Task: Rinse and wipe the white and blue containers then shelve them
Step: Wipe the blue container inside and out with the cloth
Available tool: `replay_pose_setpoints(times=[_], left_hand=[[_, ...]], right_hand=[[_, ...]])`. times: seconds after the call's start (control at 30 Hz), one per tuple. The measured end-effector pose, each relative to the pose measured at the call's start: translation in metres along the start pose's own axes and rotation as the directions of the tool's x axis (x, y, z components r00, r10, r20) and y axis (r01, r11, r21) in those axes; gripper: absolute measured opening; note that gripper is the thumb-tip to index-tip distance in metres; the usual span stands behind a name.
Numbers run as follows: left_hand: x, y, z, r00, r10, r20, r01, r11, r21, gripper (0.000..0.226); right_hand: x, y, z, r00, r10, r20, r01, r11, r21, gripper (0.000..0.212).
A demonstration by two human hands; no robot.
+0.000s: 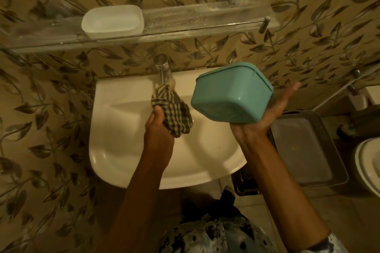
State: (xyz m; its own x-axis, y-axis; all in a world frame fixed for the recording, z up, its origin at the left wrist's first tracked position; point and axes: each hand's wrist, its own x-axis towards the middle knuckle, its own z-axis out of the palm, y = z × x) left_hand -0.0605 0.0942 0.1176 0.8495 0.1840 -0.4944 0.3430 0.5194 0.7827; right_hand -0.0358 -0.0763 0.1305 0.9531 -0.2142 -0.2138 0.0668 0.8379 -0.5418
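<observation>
The white translucent rectangular plastic container [112, 21] stands upright on the clear glass wall shelf [205, 20], left of the shelf's middle; that half of the task appears complete. The blue-green rectangular plastic container [231, 93] is the item in hand. It rests, tilted with its base toward the camera and its rim turned away, on the open palm of the right hand [265, 117], whose fingers are spread wide beneath and behind it. It is held above the right edge of the white ceramic washbasin [115, 150], below shelf level.

The left hand [159, 127] is closed around a bunched green-and-white checked cloth [174, 112], held over the basin just in front of the chrome tap [163, 70]. No running water is visible.

Current step, as judged: wiping the blue-green container. Whether its inside is dry cannot be told, since the opening faces away.

Next move calls for:
1. Bringing the cloth to the container's walls.
2. Turning the container upright.
3. Raising it to the bare shelf section right of the white container.
</observation>
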Motion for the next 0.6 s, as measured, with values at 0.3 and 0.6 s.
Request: replay_pose_setpoints(times=[0.3,0.6], left_hand=[[-0.016,0.008,0.012,0.951,0.307,0.037,-0.309,0.932,0.189,0.023],[-0.040,0.020,0.028,0.770,0.594,0.233,-0.611,0.581,0.537,0.026]], right_hand=[[0.008,0.013,-0.019,0.974,-0.189,0.127,0.227,0.769,-0.598,0.027],[0.003,0.020,-0.004,0.972,0.021,-0.232,-0.123,0.892,-0.436,0.039]])
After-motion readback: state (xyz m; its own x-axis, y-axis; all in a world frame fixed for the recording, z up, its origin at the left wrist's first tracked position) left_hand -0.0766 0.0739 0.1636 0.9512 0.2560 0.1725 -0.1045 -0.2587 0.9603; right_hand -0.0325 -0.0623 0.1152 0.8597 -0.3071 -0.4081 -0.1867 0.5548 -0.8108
